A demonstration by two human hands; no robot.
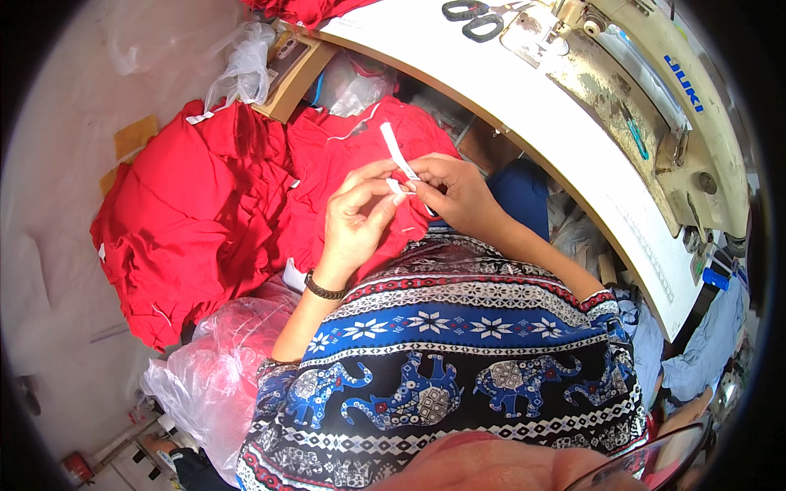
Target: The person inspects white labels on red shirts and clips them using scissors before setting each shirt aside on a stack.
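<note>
Above my lap, both hands meet on a narrow white fabric label strip (394,146), whose free end sticks up and away from me. My left hand (357,214), with a dark band at its wrist, pinches a small white folded end near the fingertips. My right hand (460,190) pinches the strip a little further right, fingers closed. Red cloth (344,155) lies under and beyond the hands. Whether the strip is joined to this cloth cannot be made out.
A large heap of red garments (192,229) sits at the left, above a clear plastic bag (217,352). On the right curves a white table (458,61) with a sewing machine (708,123), black-handled scissors (481,23) and a teal thread snipper (635,135). An open drawer (299,78) juts out.
</note>
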